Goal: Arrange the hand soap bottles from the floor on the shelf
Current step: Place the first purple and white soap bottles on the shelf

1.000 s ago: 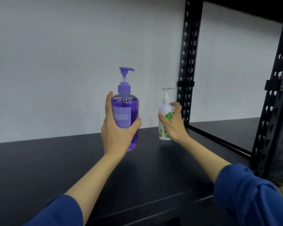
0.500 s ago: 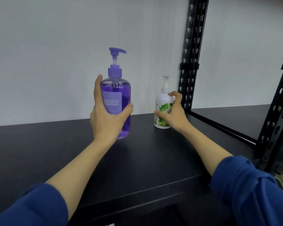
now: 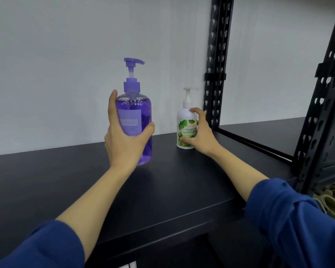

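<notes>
Now the purple bottle [image 3: 136,120] is lower than a second ago, its base at or just above the black shelf [image 3: 46,180]; whether it touches the board cannot be told, since the left hand [image 3: 125,140] covers its lower side. That hand grips it round the body, thumb on the right of the label, fingers curled behind on the left, and the bottle is upright with its pump spout pointing right.

Beside it, toward the black upright [image 3: 217,60], the white bottle [image 3: 186,130] with the green leaf label stands on the shelf near the back wall. A second ago the right hand [image 3: 199,134] was wrapped round it while it was carried just above the board; half a second ago it was set down with the hand still holding it. Now the fingers have loosened: they curve round the right side and touch it lightly, so it seems to stand on its own.

By my reading, the white bottle is placed and the right hand is about to let go, while the purple one is in the last part of its set-down, just to the left, the two near but apart. Any bottles left on the floor are out of view.
</notes>
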